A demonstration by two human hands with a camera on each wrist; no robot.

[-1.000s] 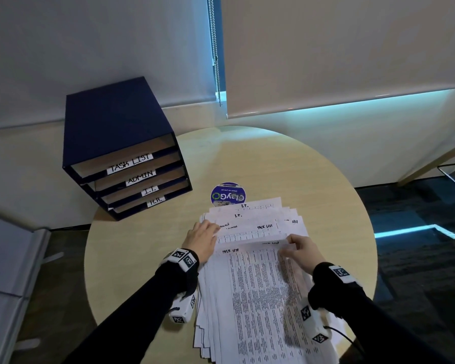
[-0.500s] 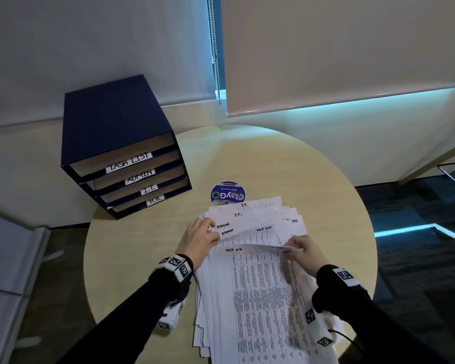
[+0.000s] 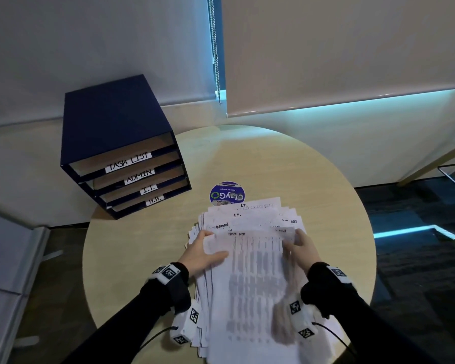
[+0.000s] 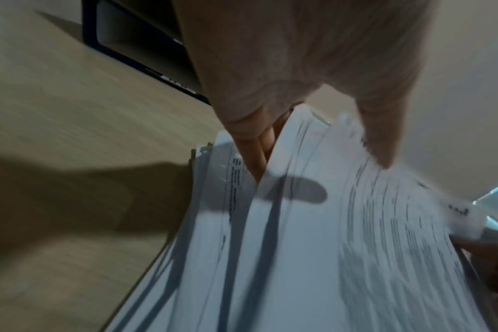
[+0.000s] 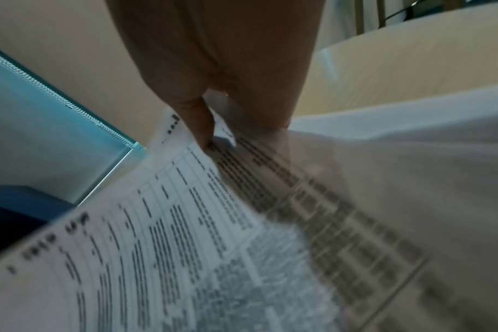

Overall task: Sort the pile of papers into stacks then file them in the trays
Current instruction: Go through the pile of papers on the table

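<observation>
The pile of papers [image 3: 247, 271] lay on the near half of the round bench [image 3: 142, 258], its long axis running from the person straight away toward the window, the handwritten headings at the far end fanned out one behind another. The top sheet [image 3: 252, 258] was lifted off the pile at its far end and blurred, the same long way as the rest. The left hand [image 3: 202, 252] gripped its far left corner, fingers [image 4: 253, 157] tucked under the sheet and thumb on top; the right hand [image 3: 304, 252] pinched the far right corner, its fingers [image 5: 202, 125] clamped on the paper's edge. Just beyond the pile, partly covered by the farthest sheet, sat a round blue sticker [image 3: 227, 193]. Farther off to the left stood the dark blue set of trays [image 3: 116, 127], openings facing the pile, labelled TASK LIST, ADMIN, I.T. and H.R. from top to bottom. Nothing lay between pile and trays.
</observation>
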